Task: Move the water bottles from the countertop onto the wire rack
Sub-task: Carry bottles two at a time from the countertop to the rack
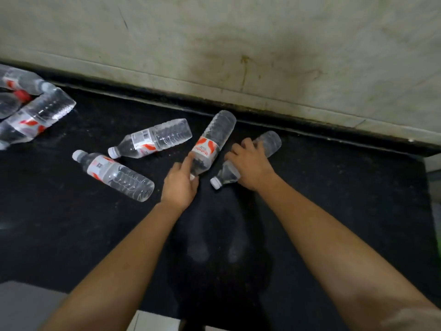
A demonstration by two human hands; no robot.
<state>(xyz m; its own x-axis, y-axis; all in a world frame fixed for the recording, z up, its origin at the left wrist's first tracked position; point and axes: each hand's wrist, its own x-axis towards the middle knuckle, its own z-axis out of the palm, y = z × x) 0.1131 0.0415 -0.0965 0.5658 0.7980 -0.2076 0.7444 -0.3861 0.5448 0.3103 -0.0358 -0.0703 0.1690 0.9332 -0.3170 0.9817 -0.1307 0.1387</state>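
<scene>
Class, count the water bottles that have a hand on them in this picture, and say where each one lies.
2. One water bottle lies mid-counter under the left hand; another bottle lies beside it under the right hand. No other bottle is touched.

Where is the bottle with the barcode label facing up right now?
In the head view, the barcode bottle lies on the black countertop, left of centre, between the bottle under the left hand and another loose bottle nearer the camera.
</scene>
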